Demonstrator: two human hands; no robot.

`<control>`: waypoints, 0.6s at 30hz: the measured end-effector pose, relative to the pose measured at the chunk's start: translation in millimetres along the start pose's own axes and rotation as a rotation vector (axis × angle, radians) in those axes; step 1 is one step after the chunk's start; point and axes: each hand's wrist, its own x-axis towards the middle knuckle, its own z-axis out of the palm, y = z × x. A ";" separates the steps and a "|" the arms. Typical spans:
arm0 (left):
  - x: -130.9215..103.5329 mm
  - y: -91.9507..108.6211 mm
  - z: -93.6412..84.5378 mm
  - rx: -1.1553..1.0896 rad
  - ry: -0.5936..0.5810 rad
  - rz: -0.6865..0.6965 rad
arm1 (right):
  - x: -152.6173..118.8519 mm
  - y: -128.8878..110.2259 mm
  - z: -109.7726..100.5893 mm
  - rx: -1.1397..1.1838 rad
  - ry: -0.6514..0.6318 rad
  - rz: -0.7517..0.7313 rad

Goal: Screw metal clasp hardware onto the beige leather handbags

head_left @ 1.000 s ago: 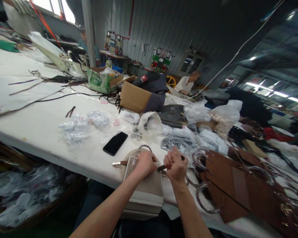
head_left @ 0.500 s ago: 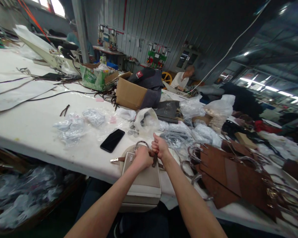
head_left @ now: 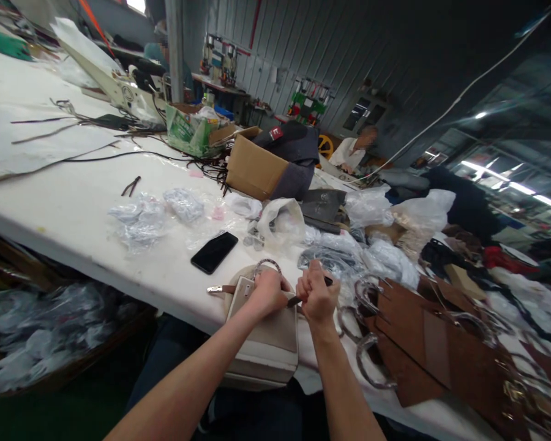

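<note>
A beige handbag [head_left: 269, 337] rests at the table's edge, over my lap. Its curved handle [head_left: 267, 264] stands up at the back, and a brown strap with a shiny metal tip [head_left: 220, 289] sticks out to the left. My left hand [head_left: 269, 293] is closed on the upper part of the handbag; its fingertips are mostly hidden. Just to the right, my right hand [head_left: 318, 293] makes a fist around a narrow dark strip [head_left: 294, 301]. One end of that strip points at the bag by my left fingers, and a dark end shows above the fist.
A black phone [head_left: 214, 252] lies beyond the bag, near crumpled plastic bags [head_left: 140, 220]. Brown leather bag pieces [head_left: 422, 343] with handles cover the table's right side. Farther back are a cardboard box [head_left: 254, 168] and a person [head_left: 351, 150] at work.
My right hand has moved right and slightly down, turning so the dark strip lies aslant instead of hanging down. The left hand stays on the handbag. The view has shifted a little.
</note>
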 end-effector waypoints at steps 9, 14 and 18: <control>0.5 1.7 -2.2 0.022 -0.029 -0.044 | 40.6 -5.6 -5.0 0.008 0.024 0.208; 0.9 1.1 -1.3 0.037 -0.010 -0.052 | 71.4 0.4 -1.4 -0.021 0.035 0.351; 0.2 2.7 -2.8 0.034 -0.029 -0.051 | 67.5 3.3 7.6 -0.047 -0.005 0.363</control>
